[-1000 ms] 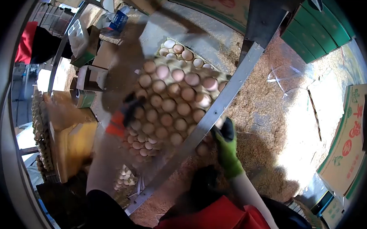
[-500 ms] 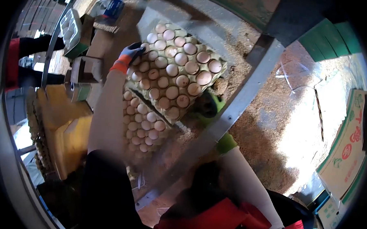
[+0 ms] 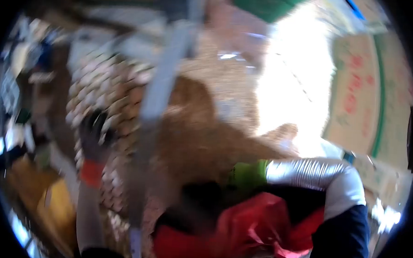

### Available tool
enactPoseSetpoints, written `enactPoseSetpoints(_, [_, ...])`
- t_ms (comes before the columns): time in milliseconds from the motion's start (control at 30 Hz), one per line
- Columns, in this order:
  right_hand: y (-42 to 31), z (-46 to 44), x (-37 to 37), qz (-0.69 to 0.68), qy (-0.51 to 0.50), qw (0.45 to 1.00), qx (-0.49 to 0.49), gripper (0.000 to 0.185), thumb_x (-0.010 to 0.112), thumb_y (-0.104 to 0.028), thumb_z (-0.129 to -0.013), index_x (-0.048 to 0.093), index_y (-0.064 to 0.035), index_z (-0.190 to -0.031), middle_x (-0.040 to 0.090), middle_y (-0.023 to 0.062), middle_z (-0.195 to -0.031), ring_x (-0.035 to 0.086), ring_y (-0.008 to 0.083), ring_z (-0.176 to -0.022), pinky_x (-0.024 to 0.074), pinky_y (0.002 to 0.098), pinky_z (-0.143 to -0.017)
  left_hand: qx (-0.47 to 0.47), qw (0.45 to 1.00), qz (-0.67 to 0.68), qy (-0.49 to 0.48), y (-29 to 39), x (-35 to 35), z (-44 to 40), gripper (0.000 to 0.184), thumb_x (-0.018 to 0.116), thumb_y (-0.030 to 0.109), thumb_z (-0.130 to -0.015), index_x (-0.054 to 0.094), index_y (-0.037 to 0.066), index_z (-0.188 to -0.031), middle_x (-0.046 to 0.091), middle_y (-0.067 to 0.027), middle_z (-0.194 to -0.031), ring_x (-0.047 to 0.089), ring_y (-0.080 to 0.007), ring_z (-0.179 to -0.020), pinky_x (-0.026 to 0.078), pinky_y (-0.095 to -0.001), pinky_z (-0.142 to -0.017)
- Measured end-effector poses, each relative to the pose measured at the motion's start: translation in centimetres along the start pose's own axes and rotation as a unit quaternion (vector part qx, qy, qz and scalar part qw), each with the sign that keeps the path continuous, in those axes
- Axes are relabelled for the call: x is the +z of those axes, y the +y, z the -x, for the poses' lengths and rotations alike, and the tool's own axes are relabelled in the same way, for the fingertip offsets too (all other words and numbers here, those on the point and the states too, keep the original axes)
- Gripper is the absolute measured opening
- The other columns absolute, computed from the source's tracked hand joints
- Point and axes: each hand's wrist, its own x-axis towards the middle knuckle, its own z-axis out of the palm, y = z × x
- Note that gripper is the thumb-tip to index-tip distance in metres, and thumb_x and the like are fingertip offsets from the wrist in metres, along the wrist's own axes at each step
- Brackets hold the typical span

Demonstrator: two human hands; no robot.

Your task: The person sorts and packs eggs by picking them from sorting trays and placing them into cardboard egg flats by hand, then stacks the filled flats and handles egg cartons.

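Note:
My left hand (image 3: 97,131), in a dark glove with an orange cuff, lies over the egg tray (image 3: 141,91). Its blurred fingers look spread among the pale eggs (image 3: 98,73), and I make out nothing held in them. More eggs (image 3: 111,189) sit lower down, beside my left forearm. My right hand (image 3: 236,175), in a green glove, is drawn back near my lap, away from the tray. Its fingers are lost in dark shade and blur, so their state is hidden.
A metal bar (image 3: 160,90) crosses the view just right of the egg tray. Brown litter (image 3: 192,142) covers the ground beyond it. A printed carton (image 3: 353,94) stands at the right, a green box (image 3: 267,5) at the top. Yellow board (image 3: 58,203) is at the lower left.
The view has swung right, with strong blur. My left hand has gone from the tray's far-left edge onto the eggs. My right hand has left the tray's near corner and come back towards my body.

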Motion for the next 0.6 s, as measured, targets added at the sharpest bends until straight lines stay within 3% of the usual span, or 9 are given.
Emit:
enactPoseSetpoints(33, [1.1, 3.3, 0.0, 0.009, -0.056, 0.998, -0.041, 0.028, 0.056, -0.018, -0.088, 0.066, -0.0099, -0.113, 0.065, 0.018, -0.105, 0.066, 0.0325, -0.094, 0.0531, 0.0423, -0.081, 0.021, 1.0, 0.005, -0.012, 2.1, -0.8, 0.7, 0.047, 0.061, 0.015, -0.087, 0.056, 0.01, -0.134, 0.054, -0.0131, -0.135, 0.045, -0.035, -0.128, 0.034, -0.0467, -0.108])
enactPoseSetpoints(67, [2.8, 5.8, 0.3, 0.098, -0.076, 0.988, 0.096, 0.039, 0.064, -0.03, -0.082, 0.065, -0.0094, -0.115, 0.065, 0.0173, -0.11, 0.065, 0.032, -0.097, 0.0528, 0.0427, -0.084, -0.028, 0.998, 0.043, -0.043, 2.3, 0.3, 2.7, 0.044, 0.058, 0.025, -0.089, 0.057, 0.01, -0.131, 0.054, -0.0153, -0.133, 0.044, -0.0372, -0.129, 0.034, -0.0496, -0.107])
enactPoseSetpoints(133, [3.4, 12.5, -3.9, -0.084, 0.218, 0.931, 0.282, 0.059, 0.076, -0.028, -0.072, 0.059, -0.0109, -0.126, 0.066, 0.0182, -0.104, 0.067, 0.0323, -0.087, 0.055, 0.0431, -0.077, -0.074, 0.987, 0.127, -0.057, 3.4, 1.0, 4.7, 0.043, 0.059, 0.02, -0.089, 0.057, 0.009, -0.131, 0.051, -0.0164, -0.136, 0.043, -0.0367, -0.13, 0.034, -0.0479, -0.108])
enactPoseSetpoints(267, [11.6, 22.4, -5.0, -0.222, 0.682, 0.579, 0.387, 0.04, 0.066, -0.023, -0.089, 0.059, -0.0078, -0.125, 0.067, 0.0098, -0.11, 0.064, 0.0189, -0.092, 0.0528, 0.0322, -0.077, -0.106, 0.976, 0.191, -0.001, 6.1, -0.5, 4.7, 0.041, 0.057, 0.016, -0.091, 0.056, 0.005, -0.131, 0.054, -0.0148, -0.133, 0.046, -0.0331, -0.128, 0.035, -0.0443, -0.107])
enactPoseSetpoints(367, [23.3, 29.0, 0.2, -0.11, 0.751, 0.421, 0.497, 0.039, 0.066, -0.028, -0.09, 0.059, -0.003, -0.12, 0.066, 0.0099, -0.104, 0.063, 0.0181, -0.092, 0.051, 0.0336, -0.071, -0.108, 0.986, 0.123, -0.018, 5.6, -3.6, 2.9, 0.038, 0.056, 0.01, -0.091, 0.057, 0.003, -0.128, 0.055, -0.0145, -0.132, 0.048, -0.0316, -0.126, 0.037, -0.0398, -0.106])
enactPoseSetpoints(467, [32.4, 31.5, 3.8, -0.255, 0.736, 0.411, 0.473, 0.037, 0.067, -0.036, -0.089, 0.061, -0.0038, -0.108, 0.066, 0.0055, -0.086, 0.06, 0.0176, -0.073, 0.0461, 0.0332, -0.061, -0.15, 0.975, 0.156, 0.045, 4.0, -4.4, 3.7, 0.039, 0.058, 0.007, -0.09, 0.057, 0.004, -0.129, 0.055, -0.0133, -0.132, 0.049, -0.0296, -0.125, 0.039, -0.039, -0.104])
enactPoseSetpoints(500, [28.1, 29.7, 0.9, -0.402, 0.779, 0.332, 0.349, 0.035, 0.067, -0.037, -0.089, 0.064, -0.0038, -0.099, 0.065, 0.0036, -0.081, 0.059, 0.0159, -0.069, 0.045, 0.0314, -0.059, -0.179, 0.959, 0.208, 0.07, 3.1, -4.1, 4.6, 0.038, 0.057, 0.009, -0.091, 0.057, 0.004, -0.129, 0.056, -0.0136, -0.132, 0.049, -0.0304, -0.124, 0.039, -0.0397, -0.105])
enactPoseSetpoints(567, [23.0, 28.6, -3.1, -0.346, 0.688, 0.359, 0.528, 0.035, 0.07, -0.038, -0.088, 0.066, -0.0034, -0.089, 0.065, 0.0043, -0.078, 0.059, 0.0145, -0.068, 0.0426, 0.0288, -0.057, -0.117, 0.992, 0.034, 0.029, 5.7, -6.6, 4.1, 0.038, 0.058, 0.011, -0.091, 0.056, 0.004, -0.128, 0.056, -0.0141, -0.132, 0.048, -0.0318, -0.125, 0.037, -0.0403, -0.106])
enactPoseSetpoints(600, [27.5, 28.7, -1.5, -0.381, 0.732, 0.347, 0.445, 0.036, 0.072, -0.038, -0.085, 0.066, -0.0037, -0.082, 0.063, 0.0043, -0.072, 0.056, 0.0144, -0.062, 0.0408, 0.0294, -0.054, -0.111, 0.993, 0.019, 0.016, 7.3, -7.6, 3.8, 0.037, 0.058, 0.013, -0.092, 0.056, 0.005, -0.128, 0.056, -0.0147, -0.131, 0.048, -0.033, -0.125, 0.036, -0.0417, -0.106])
